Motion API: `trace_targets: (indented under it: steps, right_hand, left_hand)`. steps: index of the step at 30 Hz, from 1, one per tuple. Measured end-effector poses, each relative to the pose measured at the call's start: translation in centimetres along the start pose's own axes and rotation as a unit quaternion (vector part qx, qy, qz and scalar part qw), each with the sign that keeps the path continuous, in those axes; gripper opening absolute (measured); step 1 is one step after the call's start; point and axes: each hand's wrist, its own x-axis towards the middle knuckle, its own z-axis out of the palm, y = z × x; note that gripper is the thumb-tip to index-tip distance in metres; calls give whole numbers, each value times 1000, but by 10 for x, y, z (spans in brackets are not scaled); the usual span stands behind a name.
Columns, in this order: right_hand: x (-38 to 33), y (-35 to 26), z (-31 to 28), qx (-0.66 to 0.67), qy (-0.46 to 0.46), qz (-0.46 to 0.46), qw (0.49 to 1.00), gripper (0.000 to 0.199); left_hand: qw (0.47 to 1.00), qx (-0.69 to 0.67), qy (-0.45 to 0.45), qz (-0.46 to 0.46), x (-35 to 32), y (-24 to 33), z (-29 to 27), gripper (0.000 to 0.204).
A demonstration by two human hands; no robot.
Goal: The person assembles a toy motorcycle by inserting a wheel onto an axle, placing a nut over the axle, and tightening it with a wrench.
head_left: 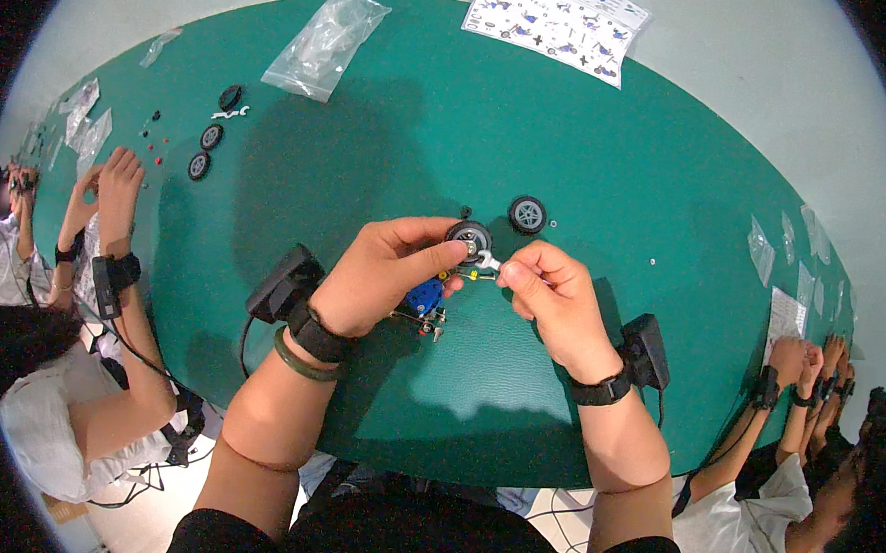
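Note:
My left hand (368, 273) is closed around a small toy vehicle model with a blue body (424, 297) and metal parts. One black-tyred wheel (468, 234) of the model stands up beside my left thumb, which presses near its hub. In my right hand (562, 305), a small light-grey wrench (486, 261) is pinched between thumb and fingers. Its jaw is at the wheel's hub; whether it grips a nut there I cannot tell. Just beyond my hands lie a loose grey-spoked wheel (527, 215), a tiny nut (554, 223) and a small black piece (465, 212).
A printed picture sheet (556, 30) and a clear plastic bag (327, 45) lie at the green table's far edge. Several wheels (212, 136) and small wrenches sit at the left. A co-worker's hands (120, 188) are raised there; other people's hands (791, 361) work at the right.

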Motion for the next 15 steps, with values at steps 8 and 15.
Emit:
trace_targets:
  steps: [8, 15]
  right_hand:
    - [0, 0, -1, -46, -7, -9, 999, 19]
    - [-1, 1, 5, -84, -7, -20, 996, 22]
  left_hand:
    - [995, 66, -67, -36, -4, 6, -2, 28]
    - [994, 66, -77, -35, -5, 5, -7, 28]
